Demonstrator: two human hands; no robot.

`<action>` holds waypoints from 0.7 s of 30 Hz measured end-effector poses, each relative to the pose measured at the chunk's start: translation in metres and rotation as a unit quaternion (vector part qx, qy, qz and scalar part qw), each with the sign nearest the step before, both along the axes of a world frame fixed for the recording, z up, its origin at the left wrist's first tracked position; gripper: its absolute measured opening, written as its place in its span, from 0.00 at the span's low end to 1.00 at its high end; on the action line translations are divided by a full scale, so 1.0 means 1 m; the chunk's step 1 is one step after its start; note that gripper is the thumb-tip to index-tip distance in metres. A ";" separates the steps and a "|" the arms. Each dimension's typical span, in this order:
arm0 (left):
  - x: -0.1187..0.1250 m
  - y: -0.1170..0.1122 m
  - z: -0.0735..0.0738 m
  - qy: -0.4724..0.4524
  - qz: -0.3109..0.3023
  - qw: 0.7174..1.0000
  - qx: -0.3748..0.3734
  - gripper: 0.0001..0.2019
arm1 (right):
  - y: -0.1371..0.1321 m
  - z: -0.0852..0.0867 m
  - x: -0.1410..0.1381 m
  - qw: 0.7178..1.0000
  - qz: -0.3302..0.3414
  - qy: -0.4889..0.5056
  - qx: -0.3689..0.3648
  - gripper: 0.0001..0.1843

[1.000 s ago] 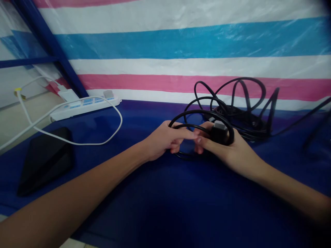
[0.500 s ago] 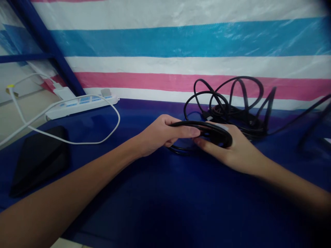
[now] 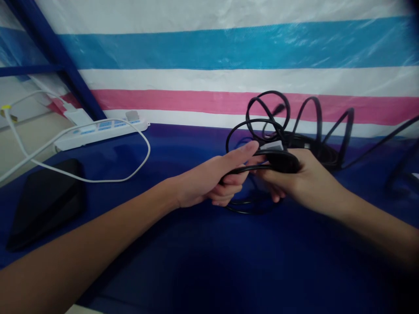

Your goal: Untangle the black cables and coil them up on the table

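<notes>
A looped black cable (image 3: 248, 168) runs between my two hands, above the blue tabletop. My left hand (image 3: 219, 181) is closed round one side of the loops, its thumb stretched out toward the right. On the other side my right hand (image 3: 294, 176) grips the bundled black strands, where a grey-white tag or connector (image 3: 272, 146) shows above the fingers. Lower loops of the cable hang beneath both hands. Some of my right fingers are hidden behind the bundle.
A tangle of black cables (image 3: 319, 146) lies behind my right hand, with tall loops rising. A white power strip (image 3: 101, 133) stands at the back left, with a white cable (image 3: 147, 152) curving before it. A flat black case (image 3: 49, 200) lies at left on the blue table (image 3: 203, 257).
My left thumb has lifted off the loops and now points up to the right. The bundle has shifted slightly right, and a cable loop behind has risen with its connector end showing.
</notes>
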State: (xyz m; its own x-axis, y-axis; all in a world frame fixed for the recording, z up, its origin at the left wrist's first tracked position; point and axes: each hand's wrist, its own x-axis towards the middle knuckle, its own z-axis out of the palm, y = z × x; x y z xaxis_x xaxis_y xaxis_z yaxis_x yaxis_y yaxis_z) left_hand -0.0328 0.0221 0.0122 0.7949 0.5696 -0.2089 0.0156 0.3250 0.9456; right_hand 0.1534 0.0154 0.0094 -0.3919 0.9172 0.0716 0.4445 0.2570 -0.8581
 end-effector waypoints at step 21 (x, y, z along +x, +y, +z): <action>0.004 -0.003 -0.002 0.016 0.093 0.991 0.094 0.27 | -0.006 0.007 0.002 0.996 0.015 -0.018 0.090 0.17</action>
